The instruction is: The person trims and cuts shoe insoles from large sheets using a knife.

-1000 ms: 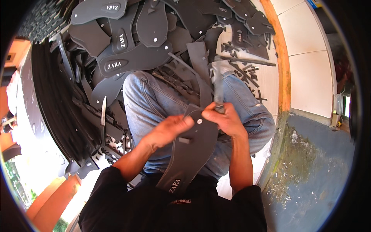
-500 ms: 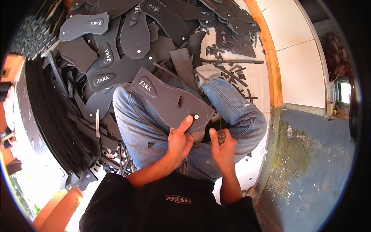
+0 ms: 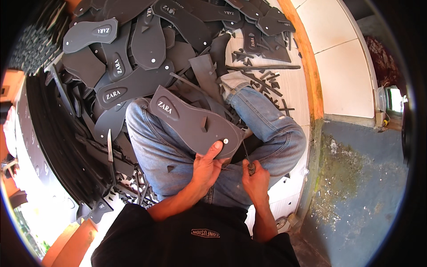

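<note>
My left hand (image 3: 207, 169) grips the near end of a dark grey foam sandal sole (image 3: 189, 124), thumb on top beside a white dot. The sole lies tilted above my jeans (image 3: 160, 164), and a small dark offcut (image 3: 203, 123) rests on it. In my right hand (image 3: 255, 180) is a knife (image 3: 251, 168), held by its handle. Its thin blade points up and away from me, reaching the sole's right edge near the white-dotted end. How far the blade enters the foam cannot be made out.
Many similar soles (image 3: 151, 42) form a heap beyond my legs. Another knife (image 3: 110, 147) stands out among scraps at the left, near stacked black strips (image 3: 62, 133). Dark offcuts (image 3: 267, 84) are scattered over the pale floor at the right, beside an orange-brown edge (image 3: 307, 58).
The sole has shifted slightly down and turned a little. My right hand has drawn slightly towards me, and more of the knife's blade now shows along the sole's right edge.
</note>
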